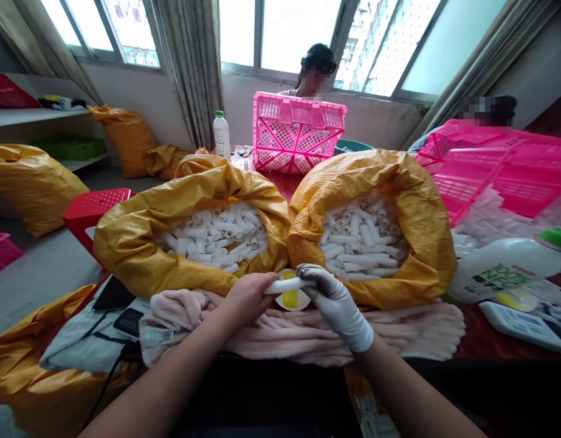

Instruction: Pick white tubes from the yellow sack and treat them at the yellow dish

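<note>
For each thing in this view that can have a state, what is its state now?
Left hand, bare, holding a white plastic tube
Right hand, white glove with soiled fingertips, holding the same tube
Left yellow woven sack, open, full of white tubes
Right yellow woven sack, open, full of white tubes
Pink towel, bunched under the hands
Small plastic bottle, upright, capped
Large white bottle, lying on its side, capped

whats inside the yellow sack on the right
The yellow woven sack holds a heap of short white tubes; its folded rim and the top layer hide whatever lies deeper down.
</note>
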`<state>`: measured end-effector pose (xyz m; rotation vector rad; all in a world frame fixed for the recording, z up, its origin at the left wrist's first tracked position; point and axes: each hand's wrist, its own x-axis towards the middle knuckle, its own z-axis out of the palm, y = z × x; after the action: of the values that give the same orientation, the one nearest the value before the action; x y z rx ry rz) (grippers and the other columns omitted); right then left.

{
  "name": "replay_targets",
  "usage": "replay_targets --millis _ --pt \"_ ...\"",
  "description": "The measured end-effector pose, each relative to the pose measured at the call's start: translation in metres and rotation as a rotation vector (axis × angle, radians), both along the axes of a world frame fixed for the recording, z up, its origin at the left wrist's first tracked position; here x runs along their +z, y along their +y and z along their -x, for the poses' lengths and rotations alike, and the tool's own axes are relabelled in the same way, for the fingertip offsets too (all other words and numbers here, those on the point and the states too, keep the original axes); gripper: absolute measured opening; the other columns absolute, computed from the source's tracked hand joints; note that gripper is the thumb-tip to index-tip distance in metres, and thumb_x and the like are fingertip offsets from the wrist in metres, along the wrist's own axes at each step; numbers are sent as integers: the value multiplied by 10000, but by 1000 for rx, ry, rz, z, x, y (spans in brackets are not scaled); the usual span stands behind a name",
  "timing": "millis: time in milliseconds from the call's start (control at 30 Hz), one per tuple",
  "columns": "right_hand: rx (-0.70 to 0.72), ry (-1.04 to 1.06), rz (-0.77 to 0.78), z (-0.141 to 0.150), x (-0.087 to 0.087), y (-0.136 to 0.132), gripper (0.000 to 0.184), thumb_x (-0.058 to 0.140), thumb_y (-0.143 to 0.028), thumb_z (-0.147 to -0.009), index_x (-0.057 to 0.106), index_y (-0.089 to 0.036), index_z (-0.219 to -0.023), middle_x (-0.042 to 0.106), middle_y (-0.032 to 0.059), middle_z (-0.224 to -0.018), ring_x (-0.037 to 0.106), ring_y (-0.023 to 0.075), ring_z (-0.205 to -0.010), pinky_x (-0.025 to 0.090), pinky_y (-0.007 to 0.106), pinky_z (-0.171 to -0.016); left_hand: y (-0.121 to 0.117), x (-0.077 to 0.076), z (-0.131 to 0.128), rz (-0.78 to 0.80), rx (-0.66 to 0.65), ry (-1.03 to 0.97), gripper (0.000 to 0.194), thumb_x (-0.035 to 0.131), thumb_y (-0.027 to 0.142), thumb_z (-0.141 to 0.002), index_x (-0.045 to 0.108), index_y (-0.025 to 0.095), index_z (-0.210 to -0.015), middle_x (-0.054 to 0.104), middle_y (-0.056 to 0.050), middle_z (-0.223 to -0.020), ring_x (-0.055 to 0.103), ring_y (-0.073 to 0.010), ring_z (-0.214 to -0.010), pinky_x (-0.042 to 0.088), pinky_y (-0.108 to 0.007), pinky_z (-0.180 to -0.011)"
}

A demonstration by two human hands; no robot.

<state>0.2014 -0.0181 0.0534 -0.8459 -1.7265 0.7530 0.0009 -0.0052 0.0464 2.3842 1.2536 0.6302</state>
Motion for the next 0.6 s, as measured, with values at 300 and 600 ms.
replay_targets --millis 300,600 --pt "-227 -539 175 10 6 0 401 329 -428 -876 537 -179 -641 550 2 -563 498 110 -511 408 217 -491 -21 -6 -33 -9 79 263 278 387 402 -830 544 173 -810 622 -58 -707 582 -179 -653 414 -266 -600" --pt "-39 -605 -135 12 8 -14 397 304 -345 -882 546 -177 -616 544 19 -558 493 111 -511 378 230 -516 -21 11 -32 606 -293 -66 363 488 504 -752 609 173 -841 632 -2 -756 568 -144 -710 407 -205 -610"
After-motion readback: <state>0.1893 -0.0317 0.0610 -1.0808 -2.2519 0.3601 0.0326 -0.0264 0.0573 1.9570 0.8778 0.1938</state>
